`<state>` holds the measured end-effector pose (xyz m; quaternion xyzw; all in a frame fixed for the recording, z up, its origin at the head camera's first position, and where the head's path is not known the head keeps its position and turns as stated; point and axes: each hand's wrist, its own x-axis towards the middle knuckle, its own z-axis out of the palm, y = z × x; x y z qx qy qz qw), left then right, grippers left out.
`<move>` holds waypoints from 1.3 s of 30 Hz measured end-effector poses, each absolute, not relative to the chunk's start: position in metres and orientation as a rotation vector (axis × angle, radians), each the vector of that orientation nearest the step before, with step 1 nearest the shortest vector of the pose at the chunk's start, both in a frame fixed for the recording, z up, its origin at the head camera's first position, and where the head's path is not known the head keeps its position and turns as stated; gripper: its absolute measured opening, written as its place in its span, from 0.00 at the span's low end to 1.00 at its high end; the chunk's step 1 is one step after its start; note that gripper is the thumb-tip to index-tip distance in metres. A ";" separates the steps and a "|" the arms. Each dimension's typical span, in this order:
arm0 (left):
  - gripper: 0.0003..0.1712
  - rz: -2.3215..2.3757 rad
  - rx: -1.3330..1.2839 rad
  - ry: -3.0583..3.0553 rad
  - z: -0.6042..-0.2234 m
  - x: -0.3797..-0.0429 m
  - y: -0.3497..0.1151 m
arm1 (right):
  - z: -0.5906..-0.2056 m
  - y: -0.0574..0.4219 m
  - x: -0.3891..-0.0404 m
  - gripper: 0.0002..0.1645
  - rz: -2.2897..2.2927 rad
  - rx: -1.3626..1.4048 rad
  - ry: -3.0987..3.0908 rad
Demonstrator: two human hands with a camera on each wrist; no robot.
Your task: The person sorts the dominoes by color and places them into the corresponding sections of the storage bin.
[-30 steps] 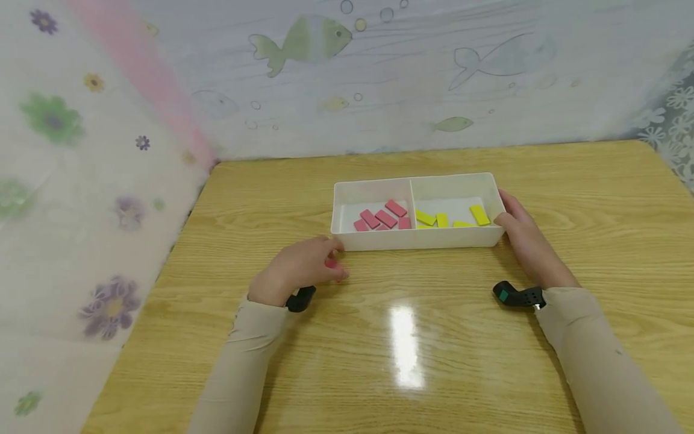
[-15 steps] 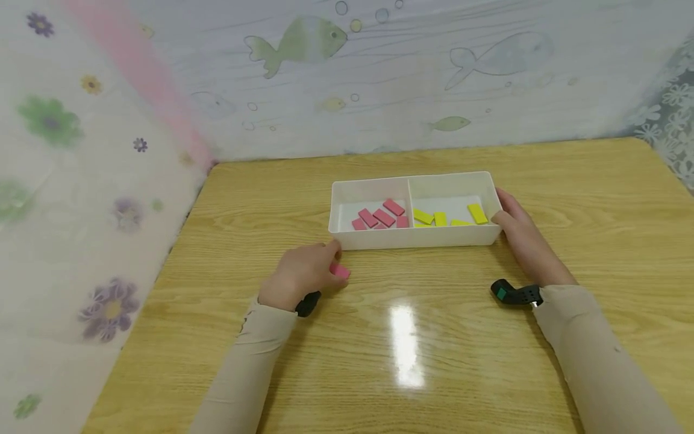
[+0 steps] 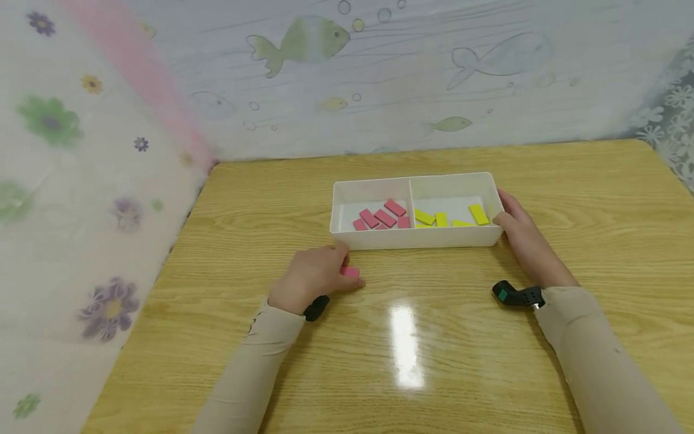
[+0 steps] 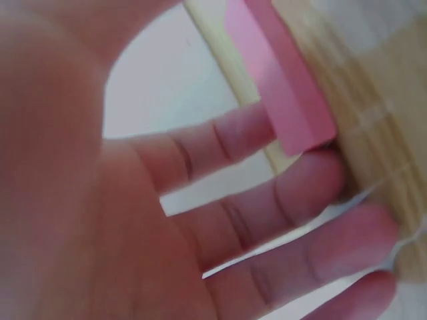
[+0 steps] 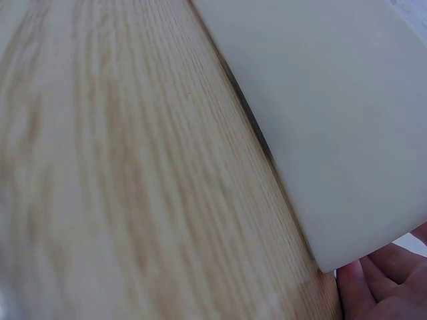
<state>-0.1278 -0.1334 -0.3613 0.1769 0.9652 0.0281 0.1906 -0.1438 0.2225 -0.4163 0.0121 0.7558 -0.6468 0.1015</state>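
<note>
My left hand point(image 3: 314, 274) pinches a small pink rectangular block point(image 3: 350, 272), low over the table just in front of the box's left corner. In the left wrist view this pink block point(image 4: 283, 87) lies against the fingertips, its upper end cut off by the frame. A white two-part box point(image 3: 423, 240) sits farther back. My right hand point(image 3: 523, 241) grips its right end, thumb at the front corner and fingers round the end wall. Several pink blocks point(image 3: 385, 217) lie in the left compartment, several yellow blocks point(image 3: 479, 214) in the right; the front wall partly hides both groups.
The wood-grain table point(image 3: 444, 337) reaches back to a wall sheet point(image 3: 401, 72) printed with fish. Another sheet with flowers point(image 3: 70, 241) hangs along the left edge. Black straps point(image 3: 517, 295) circle both wrists.
My left hand has shifted to the right and slightly nearer to me, carrying the pink block along the box's front. My right hand and the box stay in place.
</note>
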 end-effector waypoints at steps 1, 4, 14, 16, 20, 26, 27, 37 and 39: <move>0.25 0.073 0.499 2.725 -0.362 -0.127 -0.132 | -0.416 0.222 -0.144 0.35 -1.911 0.035 2.233; 0.22 0.047 0.504 2.751 -0.363 -0.127 -0.130 | -0.416 0.222 -0.144 0.35 -1.914 0.033 2.234; 0.22 0.059 0.570 2.692 -0.360 -0.126 -0.128 | -0.416 0.223 -0.143 0.35 -1.896 0.037 2.235; 0.24 0.058 0.606 2.676 -0.359 -0.126 -0.127 | -0.416 0.223 -0.143 0.35 -1.895 0.039 2.238; 0.28 0.091 0.686 2.635 -0.358 -0.125 -0.125 | -0.417 0.223 -0.143 0.35 -1.900 0.037 2.241; 0.31 0.124 0.695 2.634 -0.356 -0.124 -0.122 | -0.414 0.221 -0.143 0.35 -1.909 0.030 2.242; 0.31 0.120 0.680 2.645 -0.356 -0.123 -0.122 | -0.413 0.221 -0.143 0.35 -1.905 0.030 2.244; 0.26 0.085 0.636 2.672 -0.359 -0.123 -0.122 | -0.417 0.224 -0.145 0.35 -1.909 0.041 2.240; 0.24 0.089 0.654 2.666 -0.360 -0.124 -0.122 | -0.417 0.224 -0.145 0.35 -1.911 0.045 2.243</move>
